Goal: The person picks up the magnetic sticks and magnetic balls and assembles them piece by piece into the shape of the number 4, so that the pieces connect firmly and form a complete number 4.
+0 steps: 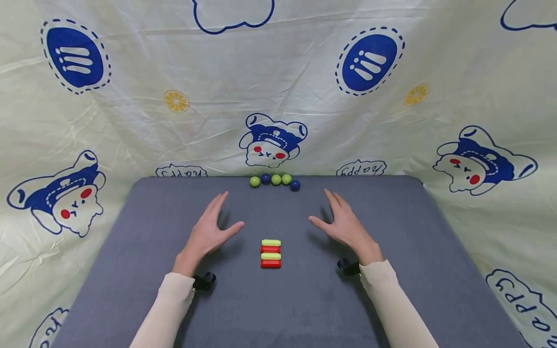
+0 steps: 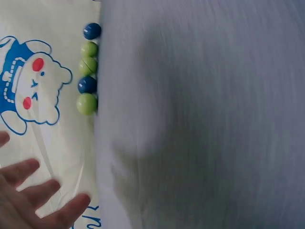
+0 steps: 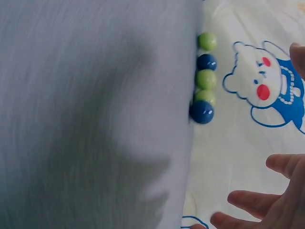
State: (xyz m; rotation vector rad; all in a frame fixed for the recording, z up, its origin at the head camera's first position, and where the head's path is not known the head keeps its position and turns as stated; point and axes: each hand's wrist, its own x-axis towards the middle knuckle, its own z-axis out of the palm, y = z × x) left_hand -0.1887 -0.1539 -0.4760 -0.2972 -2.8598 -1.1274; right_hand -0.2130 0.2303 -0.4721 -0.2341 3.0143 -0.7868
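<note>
Both hands hover flat above the grey mat [image 1: 130,270], holding nothing: the left hand [image 1: 208,233] has its fingers straight and loosely spread with the thumb pointing inward, and the right hand [image 1: 344,224] mirrors it, fingers straight and a little fanned. Between the two thumbs, slightly nearer the person than the fingertips, lies a small stack of four short bars [image 1: 271,253], alternating yellow-green and red, packed side by side and touching each other; neither hand touches them. Beyond the fingertips, at the far edge of the mat against the printed cloth backdrop [image 1: 130,125], sits a row of five small balls [image 1: 275,181], green and dark blue, touching or nearly so; the wrist views show the same row [image 2: 87,71] [image 3: 205,78] lined along the mat's edge, with spread fingers [image 2: 28,200] [image 3: 267,200] at the frame corners. To me this looks like a poised pause with nothing yet picked up. I judge the bars the nearest pieces to either hand, so a next grasp would call for a thumb and forefinger to come inward and down and pinch one bar by its ends without disturbing its neighbours; reaching the balls would need a forward stretch past the fingertips.
</note>
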